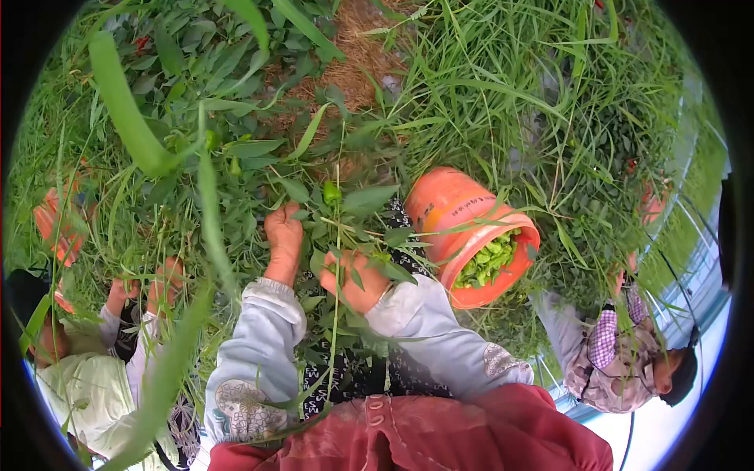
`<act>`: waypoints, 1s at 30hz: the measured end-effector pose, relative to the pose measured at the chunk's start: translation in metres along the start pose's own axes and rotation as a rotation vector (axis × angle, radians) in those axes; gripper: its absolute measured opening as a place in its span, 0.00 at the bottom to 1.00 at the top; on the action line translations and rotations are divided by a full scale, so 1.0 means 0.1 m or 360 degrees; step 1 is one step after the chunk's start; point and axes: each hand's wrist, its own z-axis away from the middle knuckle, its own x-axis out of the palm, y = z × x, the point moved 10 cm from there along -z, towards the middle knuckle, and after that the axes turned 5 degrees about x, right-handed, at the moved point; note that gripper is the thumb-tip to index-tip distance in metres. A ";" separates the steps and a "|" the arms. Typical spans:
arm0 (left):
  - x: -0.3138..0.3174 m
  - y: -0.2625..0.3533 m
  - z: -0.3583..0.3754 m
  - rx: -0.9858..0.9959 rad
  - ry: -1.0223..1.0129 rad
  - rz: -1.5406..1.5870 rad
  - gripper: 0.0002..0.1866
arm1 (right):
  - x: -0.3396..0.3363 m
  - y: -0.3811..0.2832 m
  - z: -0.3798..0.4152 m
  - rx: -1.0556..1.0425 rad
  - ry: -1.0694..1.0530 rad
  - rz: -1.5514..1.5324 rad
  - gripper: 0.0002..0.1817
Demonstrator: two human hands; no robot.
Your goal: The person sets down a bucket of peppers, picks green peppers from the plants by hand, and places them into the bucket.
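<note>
My left hand (284, 234) is in the pepper plants, its fingers curled in among leaves; what they hold is hidden. To its right and slightly lower, my right hand (360, 284) is closed amid stems and leaves, with a leaf across its fingers, and its contents cannot be made out. A green pepper (331, 192) hangs on the plant just above and between both hands. On the right, an orange bucket (452, 200) lies tipped with its mouth toward me, holding many green peppers (491, 261).
Tall grass blades (129, 110) hang close to the camera on the left. A person (94, 377) works at the left near an orange container (59, 224); another person (620, 353) is at the right. Dry straw (365, 55) covers ground ahead.
</note>
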 end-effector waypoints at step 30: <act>-0.13 -0.02 0.06 -0.0303 -0.0098 0.0192 0.11 | -0.32 0.13 -0.13 0.0037 -0.0238 -0.0900 0.14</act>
